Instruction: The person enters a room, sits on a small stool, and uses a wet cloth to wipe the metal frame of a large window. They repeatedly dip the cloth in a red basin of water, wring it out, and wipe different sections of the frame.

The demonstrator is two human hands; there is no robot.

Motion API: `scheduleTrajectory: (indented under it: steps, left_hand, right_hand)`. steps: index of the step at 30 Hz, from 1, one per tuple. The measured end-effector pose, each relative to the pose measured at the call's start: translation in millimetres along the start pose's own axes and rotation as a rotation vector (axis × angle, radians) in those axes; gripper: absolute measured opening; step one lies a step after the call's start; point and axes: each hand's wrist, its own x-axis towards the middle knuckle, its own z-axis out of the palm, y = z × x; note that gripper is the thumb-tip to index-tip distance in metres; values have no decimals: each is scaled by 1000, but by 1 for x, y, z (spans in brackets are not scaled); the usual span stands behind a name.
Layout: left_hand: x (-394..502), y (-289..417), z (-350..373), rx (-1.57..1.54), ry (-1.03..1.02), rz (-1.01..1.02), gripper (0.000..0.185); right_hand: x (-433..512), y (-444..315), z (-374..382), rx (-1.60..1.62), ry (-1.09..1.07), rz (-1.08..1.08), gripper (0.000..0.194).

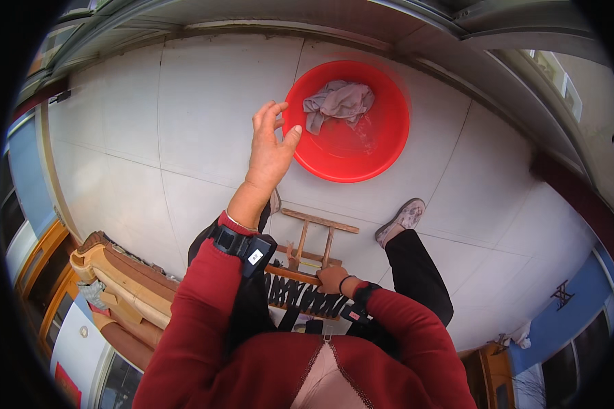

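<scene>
My left hand point(272, 148) is held out at the left rim of a red plastic basin point(350, 171), fingers curved and apart, with nothing in them. Whether it touches the rim I cannot tell. In the basin lies a crumpled, wet-looking pale grey-pink cloth point(340, 102), with a little water beside it. My right hand point(332, 280) grips the wooden top rail of a folding stool point(321, 221) close to my body. Black cord is laced across the stool's seat, and its wooden legs point towards the basin.
My patterned shoe point(408, 214) rests on the pale tiled floor point(210, 112), right of the stool. At left stands a brown and tan sofa point(138, 278) with boxes and cloth on it. A low wall and window frames point(414, 30) curve along the far side.
</scene>
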Motion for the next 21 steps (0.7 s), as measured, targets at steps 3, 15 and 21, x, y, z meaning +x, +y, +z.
scheduleTrajectory:
  steps: [3,15,21]
  left_hand:
    - [42,14,-3,103,105,155,49]
    - [159,91,-96,-100,680,629,54]
    - [134,83,-118,36,677,501,66]
  right_hand:
    - [1,9,-30,0,-106,-53,47]
    - [-194,34,-325,-436,503,228,59]
    - [-263,-18,-285,-285,1185,148,50]
